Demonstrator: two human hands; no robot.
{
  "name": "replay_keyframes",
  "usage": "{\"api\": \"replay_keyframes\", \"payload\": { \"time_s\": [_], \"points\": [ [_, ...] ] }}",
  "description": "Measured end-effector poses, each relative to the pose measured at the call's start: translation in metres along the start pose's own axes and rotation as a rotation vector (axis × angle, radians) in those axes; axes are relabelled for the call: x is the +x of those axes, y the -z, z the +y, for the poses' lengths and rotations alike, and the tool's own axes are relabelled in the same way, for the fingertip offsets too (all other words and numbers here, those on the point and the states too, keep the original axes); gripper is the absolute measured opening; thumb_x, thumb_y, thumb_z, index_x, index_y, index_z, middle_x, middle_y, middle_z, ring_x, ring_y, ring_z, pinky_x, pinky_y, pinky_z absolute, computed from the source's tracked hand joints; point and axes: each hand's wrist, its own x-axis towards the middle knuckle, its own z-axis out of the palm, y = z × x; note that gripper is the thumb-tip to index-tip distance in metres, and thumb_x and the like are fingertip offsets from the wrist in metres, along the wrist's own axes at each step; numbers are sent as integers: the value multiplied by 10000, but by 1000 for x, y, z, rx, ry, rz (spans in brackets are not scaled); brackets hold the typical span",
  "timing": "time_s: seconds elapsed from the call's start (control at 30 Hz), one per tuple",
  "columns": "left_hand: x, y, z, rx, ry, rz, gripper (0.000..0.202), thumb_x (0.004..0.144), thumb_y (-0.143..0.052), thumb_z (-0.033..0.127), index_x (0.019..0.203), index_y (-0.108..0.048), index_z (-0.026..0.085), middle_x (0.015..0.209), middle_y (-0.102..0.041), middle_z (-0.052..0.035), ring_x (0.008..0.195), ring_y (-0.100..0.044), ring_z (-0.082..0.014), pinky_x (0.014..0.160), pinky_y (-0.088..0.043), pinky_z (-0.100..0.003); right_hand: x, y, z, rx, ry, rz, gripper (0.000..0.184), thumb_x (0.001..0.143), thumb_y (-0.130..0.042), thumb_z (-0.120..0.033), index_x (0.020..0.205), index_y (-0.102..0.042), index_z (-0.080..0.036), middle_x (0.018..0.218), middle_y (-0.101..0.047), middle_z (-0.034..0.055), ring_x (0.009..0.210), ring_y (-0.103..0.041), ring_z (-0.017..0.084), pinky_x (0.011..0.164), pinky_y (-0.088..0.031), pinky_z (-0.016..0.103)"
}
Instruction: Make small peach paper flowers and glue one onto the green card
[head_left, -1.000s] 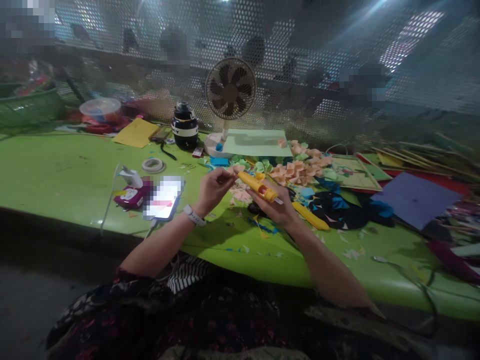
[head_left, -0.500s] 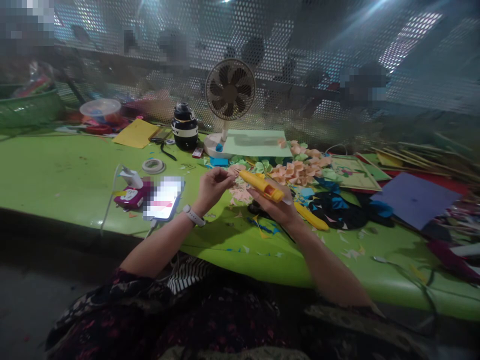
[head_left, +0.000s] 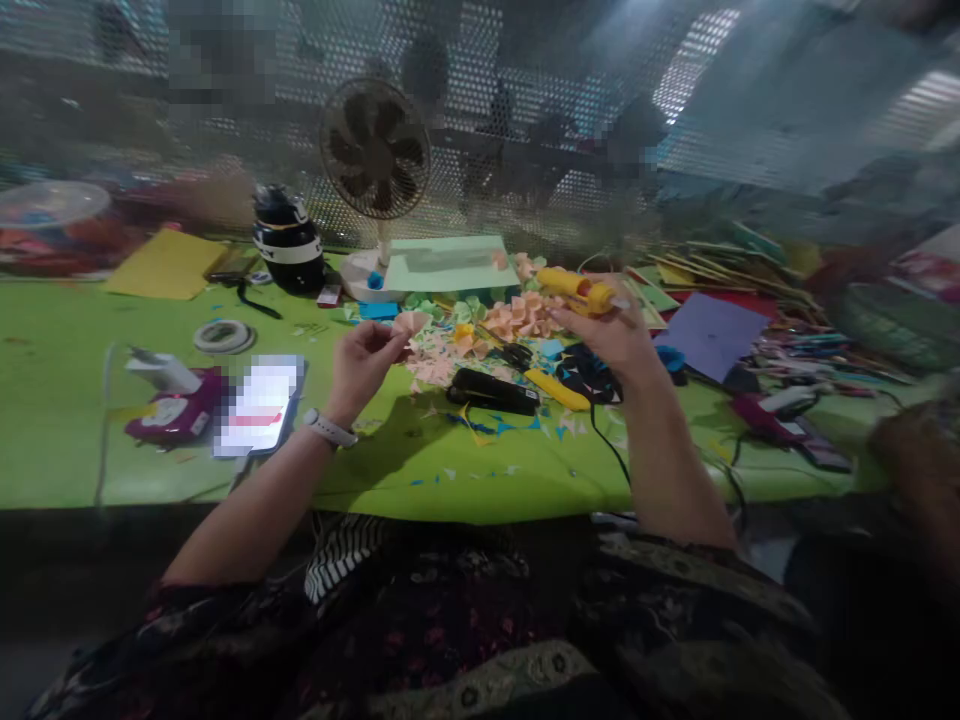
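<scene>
My left hand (head_left: 367,365), with a white band on the wrist, pinches a small peach paper piece (head_left: 410,325) at its fingertips. In my right hand (head_left: 619,340) is a yellow glue gun (head_left: 577,290), raised over the pile and pointing left; its trigger is partly hidden by the fingers. Between the hands lie peach folded paper pieces (head_left: 525,314), green ones (head_left: 471,308), and many paper scraps. A black stapler (head_left: 493,391) rests on the green table (head_left: 420,440) below them, beside scissors (head_left: 517,352) and a yellow stick-like object (head_left: 559,388).
A fan (head_left: 376,148) and a black bottle (head_left: 287,240) stand at the back. Left are a phone (head_left: 259,405), a tape roll (head_left: 223,336) and a purple box with a plug (head_left: 180,405). Purple paper (head_left: 712,335) lies right. Another person's arm (head_left: 919,480) shows at the right edge.
My hands have moved apart; the right lifted the glue gun away to the right. The peach piece now shows clearly in my left hand. The view has turned right, uncovering the stapler.
</scene>
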Motion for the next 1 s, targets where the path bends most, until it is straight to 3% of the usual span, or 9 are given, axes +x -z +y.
{"api": "replay_keyframes", "payload": {
  "time_s": [0.13,0.33,0.57,0.67,0.83,1.0],
  "points": [
    [-1,-2,6,16,21,17,380,665,-858,448,716,-631,148,661,-700,-8,609,-712,-140,634,-632,-256,-21,39,44,-189,-98,-36,751,660,-805,-437,1326,-539,-211,1068,-676,79,957,-667,279,869,-556,456],
    [1,-4,5,19,34,50,328,660,-858,382,688,-631,147,628,-676,-6,597,-696,-133,617,-619,-242,-64,48,86,-419,-277,-125,927,634,-761,-369,1480,-441,-165,1127,-686,122,936,-681,308,884,-547,495],
    [3,-1,1,24,7,50,326,651,-864,386,714,-655,144,664,-701,-11,617,-700,-127,627,-622,-242,-90,85,129,-626,-443,58,892,714,-703,-532,1458,-446,-111,1176,-671,191,1080,-658,354,944,-522,502],
    [3,-1,0,40,-7,39,289,677,-850,359,729,-666,143,675,-701,-17,628,-700,-128,632,-624,-243,-100,90,138,-636,-511,31,873,729,-709,-524,1445,-440,-102,1188,-673,208,1111,-648,363,944,-520,499],
    [3,1,-2,64,-15,36,261,704,-840,337,732,-663,147,687,-698,-25,636,-700,-126,635,-624,-235,-107,86,135,-616,-548,-115,826,703,-736,-387,1429,-463,-104,1188,-688,191,1036,-679,325,916,-534,466],
    [2,-1,1,90,-7,38,300,685,-846,393,724,-667,155,670,-697,-10,633,-704,-138,633,-626,-251,-97,99,123,-716,-596,-288,628,730,-717,-405,1292,-623,-141,1143,-727,155,961,-704,303,808,-548,369]
  ]
}}
